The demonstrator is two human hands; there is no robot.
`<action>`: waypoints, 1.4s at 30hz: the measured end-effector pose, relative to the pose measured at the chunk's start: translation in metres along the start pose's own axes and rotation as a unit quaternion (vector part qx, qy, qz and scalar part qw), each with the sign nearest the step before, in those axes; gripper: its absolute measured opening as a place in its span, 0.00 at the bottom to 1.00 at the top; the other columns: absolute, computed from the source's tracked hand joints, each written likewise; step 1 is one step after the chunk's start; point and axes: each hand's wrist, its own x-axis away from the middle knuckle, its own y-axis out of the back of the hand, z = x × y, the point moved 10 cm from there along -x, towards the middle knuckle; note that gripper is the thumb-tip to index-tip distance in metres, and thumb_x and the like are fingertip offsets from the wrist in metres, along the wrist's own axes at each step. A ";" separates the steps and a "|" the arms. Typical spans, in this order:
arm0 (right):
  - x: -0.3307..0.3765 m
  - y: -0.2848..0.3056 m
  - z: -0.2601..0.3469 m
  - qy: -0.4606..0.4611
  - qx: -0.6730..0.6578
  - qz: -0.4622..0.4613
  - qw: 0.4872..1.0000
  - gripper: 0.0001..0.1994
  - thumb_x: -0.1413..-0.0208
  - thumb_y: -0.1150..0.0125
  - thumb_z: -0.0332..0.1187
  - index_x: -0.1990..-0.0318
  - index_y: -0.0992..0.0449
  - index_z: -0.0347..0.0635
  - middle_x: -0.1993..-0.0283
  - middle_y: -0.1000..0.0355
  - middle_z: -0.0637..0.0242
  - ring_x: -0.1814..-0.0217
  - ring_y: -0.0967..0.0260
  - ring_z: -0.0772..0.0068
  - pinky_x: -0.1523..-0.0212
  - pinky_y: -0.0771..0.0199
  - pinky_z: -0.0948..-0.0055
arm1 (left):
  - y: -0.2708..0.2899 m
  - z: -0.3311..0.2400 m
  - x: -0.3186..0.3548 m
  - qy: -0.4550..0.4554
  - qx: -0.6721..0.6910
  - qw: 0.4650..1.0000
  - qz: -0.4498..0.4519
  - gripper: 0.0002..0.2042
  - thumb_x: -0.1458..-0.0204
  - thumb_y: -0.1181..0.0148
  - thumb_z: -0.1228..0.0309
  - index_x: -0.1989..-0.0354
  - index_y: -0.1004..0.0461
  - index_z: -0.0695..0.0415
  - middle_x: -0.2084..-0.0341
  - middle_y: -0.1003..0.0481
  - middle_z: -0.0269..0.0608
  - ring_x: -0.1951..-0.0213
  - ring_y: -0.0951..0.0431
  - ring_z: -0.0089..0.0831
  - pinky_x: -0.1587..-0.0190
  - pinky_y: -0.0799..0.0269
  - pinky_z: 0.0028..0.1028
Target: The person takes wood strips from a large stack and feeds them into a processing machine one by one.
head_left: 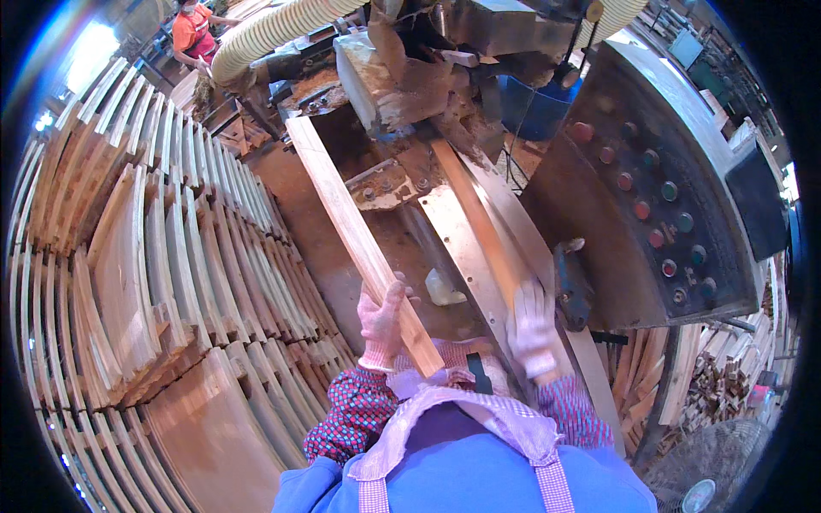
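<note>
A long, pale wooden slat (355,239) is gripped near its lower end by the gloved left hand (381,321), the fingers closed around it; the slat is held tilted, running up and to the left over the rusty metal machine bed (299,205). A second wooden strip (483,227) is lying along the bright metal guide rail (453,248), and the gloved right hand (532,325) is pressed flat on its near end (whether the fingers are curled under it cannot be told). The two hands are kept apart. Stacks of curved wooden slats (154,256) are piled to the left. A control panel (654,205) with coloured round buttons is seen on the right, and a ribbed hose (274,30) at the top
</note>
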 end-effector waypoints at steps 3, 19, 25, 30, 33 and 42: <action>-0.122 -0.045 -0.009 0.014 0.027 0.018 0.999 0.25 0.42 0.48 0.39 0.41 0.33 0.32 0.38 0.36 0.48 0.35 0.42 0.43 0.33 0.47 0.46 | 0.002 -0.001 -0.003 0.002 -0.034 0.999 -0.008 0.15 0.43 0.39 0.73 0.49 0.33 0.60 0.62 0.26 0.38 0.67 0.23 0.26 0.65 0.20 0.29; 0.003 0.025 0.080 -0.155 -0.387 0.258 0.871 0.37 0.43 0.42 0.41 0.30 0.48 0.35 0.29 0.46 0.47 0.27 0.47 0.53 0.30 0.46 0.60 | -0.008 -0.131 0.021 -0.366 -0.561 0.742 0.031 0.40 0.55 0.31 0.57 0.35 0.40 0.64 0.39 0.36 0.59 0.35 0.38 0.54 0.34 0.42 0.42; 0.073 0.024 0.012 0.021 -0.056 0.020 0.998 0.32 0.38 0.49 0.41 0.31 0.46 0.35 0.30 0.45 0.46 0.29 0.47 0.49 0.30 0.48 0.57 | 0.238 -0.432 -0.011 -0.303 -0.790 0.396 -0.358 0.43 0.52 0.35 0.49 0.33 0.45 0.62 0.38 0.38 0.60 0.38 0.35 0.53 0.37 0.36 0.40; -0.033 -0.031 0.011 0.016 0.073 0.018 0.997 0.29 0.36 0.56 0.41 0.32 0.45 0.34 0.29 0.48 0.45 0.30 0.47 0.43 0.31 0.50 0.46 | 0.534 -0.547 0.021 0.022 -0.823 0.369 -0.431 0.42 0.52 0.37 0.49 0.33 0.42 0.62 0.37 0.38 0.59 0.37 0.35 0.51 0.36 0.37 0.40; -0.103 -0.065 -0.009 -0.015 0.138 0.071 0.988 0.27 0.36 0.56 0.39 0.32 0.44 0.35 0.28 0.48 0.50 0.28 0.50 0.45 0.29 0.54 0.49 | 0.548 -0.536 -0.007 0.055 -0.744 0.473 -0.469 0.37 0.54 0.36 0.48 0.40 0.32 0.63 0.42 0.31 0.59 0.39 0.32 0.50 0.38 0.35 0.39; -0.237 -0.105 0.004 -0.038 0.209 0.130 0.969 0.29 0.34 0.57 0.44 0.29 0.48 0.46 0.27 0.47 0.56 0.29 0.45 0.52 0.32 0.48 0.52 | 0.483 -0.534 0.022 0.110 -0.675 0.573 -0.452 0.32 0.52 0.36 0.50 0.46 0.27 0.67 0.48 0.25 0.52 0.44 0.26 0.42 0.42 0.32 0.36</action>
